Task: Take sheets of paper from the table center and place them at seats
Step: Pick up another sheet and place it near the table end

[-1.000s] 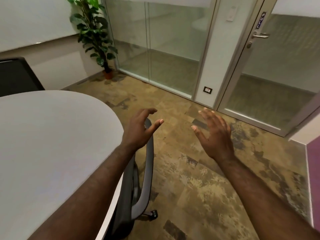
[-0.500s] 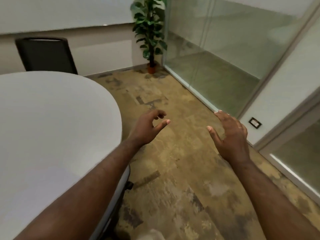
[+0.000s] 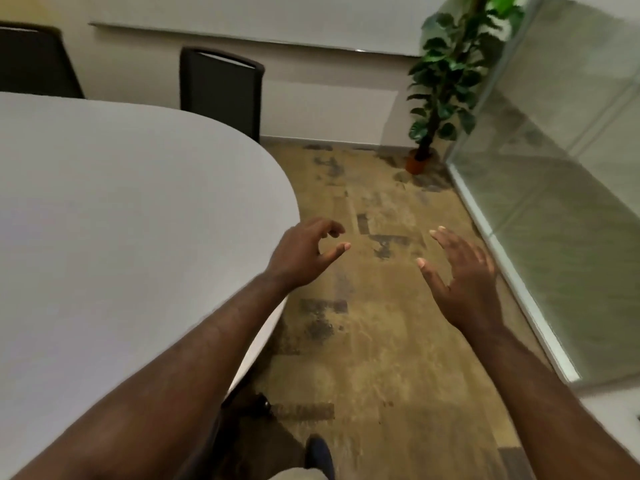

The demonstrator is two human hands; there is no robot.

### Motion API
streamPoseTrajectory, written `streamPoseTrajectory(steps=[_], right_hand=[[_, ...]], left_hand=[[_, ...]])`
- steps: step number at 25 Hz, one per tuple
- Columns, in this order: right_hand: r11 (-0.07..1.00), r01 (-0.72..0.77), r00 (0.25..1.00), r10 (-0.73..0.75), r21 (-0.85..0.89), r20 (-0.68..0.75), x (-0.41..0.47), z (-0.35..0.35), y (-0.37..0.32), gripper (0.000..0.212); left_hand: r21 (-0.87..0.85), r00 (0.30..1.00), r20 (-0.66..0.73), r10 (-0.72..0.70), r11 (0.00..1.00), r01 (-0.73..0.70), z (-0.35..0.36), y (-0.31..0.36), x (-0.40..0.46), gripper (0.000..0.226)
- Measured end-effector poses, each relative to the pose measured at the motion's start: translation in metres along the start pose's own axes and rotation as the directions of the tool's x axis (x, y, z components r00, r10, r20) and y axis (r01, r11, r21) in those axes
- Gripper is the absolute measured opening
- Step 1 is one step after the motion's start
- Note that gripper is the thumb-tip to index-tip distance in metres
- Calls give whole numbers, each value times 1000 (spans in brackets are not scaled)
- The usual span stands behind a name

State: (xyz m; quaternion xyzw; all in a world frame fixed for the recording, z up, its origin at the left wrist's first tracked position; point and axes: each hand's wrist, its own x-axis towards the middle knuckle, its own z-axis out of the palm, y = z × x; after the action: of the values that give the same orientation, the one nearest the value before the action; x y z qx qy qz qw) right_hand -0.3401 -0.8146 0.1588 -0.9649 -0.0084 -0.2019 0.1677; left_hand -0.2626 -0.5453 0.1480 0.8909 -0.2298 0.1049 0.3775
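White table (image 3: 104, 220) fills left side; no paper sheets in view. Left hand (image 3: 301, 254) empty, fingers loosely curled, over table's right edge. Right hand (image 3: 464, 282) empty, fingers spread, above carpet (image 3: 363, 341).

The white table (image 3: 104, 216) fills the left side, its rounded edge curving in just beside the left hand (image 3: 298, 258), so that hand has open passage only to its right and ahead. The right hand (image 3: 464, 282) hangs over bare carpet floor (image 3: 367, 341), well apart from the table. The glass wall (image 3: 561, 209) closes off the right, near the right hand. Two dark chairs (image 3: 221, 88) stand along the table's far edge against the back wall. A potted plant (image 3: 446, 81) occupies the far corner. Between table and glass runs a free aisle of floor.
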Motion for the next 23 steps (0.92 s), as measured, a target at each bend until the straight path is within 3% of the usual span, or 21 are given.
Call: streamPoseTrajectory(steps=[4, 8, 11, 13, 17, 23], right_hand=[[990, 119, 992, -122, 75, 39, 94, 45, 3, 52], [945, 266, 951, -290, 191, 107, 186, 104, 2, 49], [880, 377, 883, -436, 289, 176, 263, 164, -5, 49], [832, 432, 830, -518, 349, 206, 313, 203, -19, 50], [684, 527, 690, -691, 503, 216, 387, 263, -66, 51], [459, 578, 455, -868, 675, 200, 432, 337, -168, 48]], left_hand=[[30, 996, 3, -90, 995, 90, 0, -36, 43, 30], [193, 979, -28, -202, 960, 203, -2, -86, 72, 36], [225, 912, -198, -360, 889, 400, 1, -130, 91, 41], [202, 831, -325, -452, 825, 528, 3, -152, 99, 47], [94, 606, -510, -611, 660, 745, -4, -182, 102, 51], [-16, 299, -715, -632, 443, 897, -37, -218, 77, 51]])
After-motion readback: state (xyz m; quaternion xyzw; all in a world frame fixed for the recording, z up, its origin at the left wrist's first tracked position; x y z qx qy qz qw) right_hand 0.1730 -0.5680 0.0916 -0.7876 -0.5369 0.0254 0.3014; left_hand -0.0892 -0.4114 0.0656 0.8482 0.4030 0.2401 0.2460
